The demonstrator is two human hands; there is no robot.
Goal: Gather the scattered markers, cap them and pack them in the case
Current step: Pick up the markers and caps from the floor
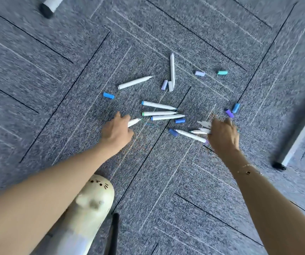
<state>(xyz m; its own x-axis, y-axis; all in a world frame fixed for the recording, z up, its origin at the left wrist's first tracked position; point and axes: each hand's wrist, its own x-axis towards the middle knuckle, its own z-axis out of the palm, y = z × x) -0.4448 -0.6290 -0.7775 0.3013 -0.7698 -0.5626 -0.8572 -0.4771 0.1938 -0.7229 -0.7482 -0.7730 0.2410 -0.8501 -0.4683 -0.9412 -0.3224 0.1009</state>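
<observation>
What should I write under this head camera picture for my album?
Left hand grips one marker, right hand holds several, with loose caps on grey carpet.

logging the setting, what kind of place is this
Probably an office or classroom floor: grey carpet tiles laid in squares, a white furniture leg on a black foot, and another leg at the top edge.

White uncapped markers [158,105] are scattered flat at centre, three side by side; loose blue, lilac and teal caps [108,95] are strewn around them. A cream cat-faced case [94,199] is seen near left.
</observation>
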